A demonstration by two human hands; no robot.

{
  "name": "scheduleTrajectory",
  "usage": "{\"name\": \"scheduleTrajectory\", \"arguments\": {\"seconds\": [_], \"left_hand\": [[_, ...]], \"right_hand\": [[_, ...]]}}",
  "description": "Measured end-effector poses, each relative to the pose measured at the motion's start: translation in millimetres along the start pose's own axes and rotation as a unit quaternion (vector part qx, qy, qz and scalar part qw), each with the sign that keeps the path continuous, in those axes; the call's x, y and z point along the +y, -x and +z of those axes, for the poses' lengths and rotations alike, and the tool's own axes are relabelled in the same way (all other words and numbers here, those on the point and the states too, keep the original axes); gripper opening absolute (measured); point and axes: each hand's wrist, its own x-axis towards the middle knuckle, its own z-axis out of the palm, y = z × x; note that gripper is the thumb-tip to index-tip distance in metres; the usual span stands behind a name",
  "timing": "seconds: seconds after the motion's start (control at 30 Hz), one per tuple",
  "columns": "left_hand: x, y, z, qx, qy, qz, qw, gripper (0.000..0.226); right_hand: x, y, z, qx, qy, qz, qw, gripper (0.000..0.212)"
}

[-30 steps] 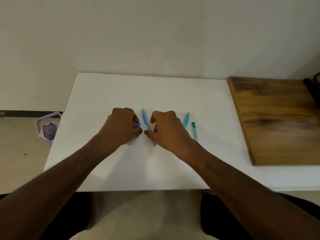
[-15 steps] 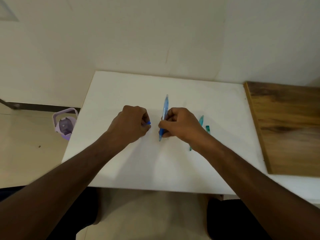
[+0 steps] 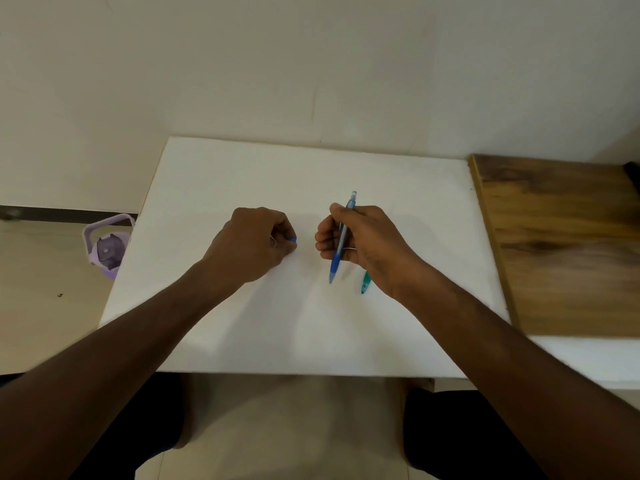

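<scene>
Presently the right hand (image 3: pixel 372 242) grasps the pen (image 3: pixel 342 237) mid-barrel, above the table (image 3: pixel 242 174) middle. The left hand (image 3: pixel 254 244) pinches 1 small blue part (image 3: pixel 293 239). The pen is judged light, rigid and smooth; take hold at its rubber grip to prevent slipping.

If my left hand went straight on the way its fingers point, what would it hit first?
Probably the right hand, at its curled fingers gripping the blue pen. The left hand, pinching a small blue piece, faces them across a bare gap of white table; relative height is hard to judge.
</scene>
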Motion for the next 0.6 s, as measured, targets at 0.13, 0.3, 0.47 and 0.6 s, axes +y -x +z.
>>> {"name": "scheduleTrajectory", "arguments": {"seconds": [0.13, 0.3, 0.47, 0.6], "left_hand": [[0, -2, 3, 0.007, 0.015, -0.009, 1.0, 0.004], [2, 0, -1, 0.008, 0.013, 0.0, 1.0, 0.001], [-5, 2, -3, 0.019, -0.007, 0.0, 1.0, 0.014], [0, -1, -7, 0.057, -0.007, 0.045, 0.997, 0.016]], "right_hand": [[0, -3, 0, -0.003, 0.006, 0.022, 1.0, 0.028], [7, -5, 3, 0.022, 0.057, 0.059, 0.996, 0.018], [16, -4, 9, 0.0, 0.077, 0.047, 0.996, 0.023], [16, -3, 8, 0.003, 0.079, 0.02, 0.997, 0.019]]}}
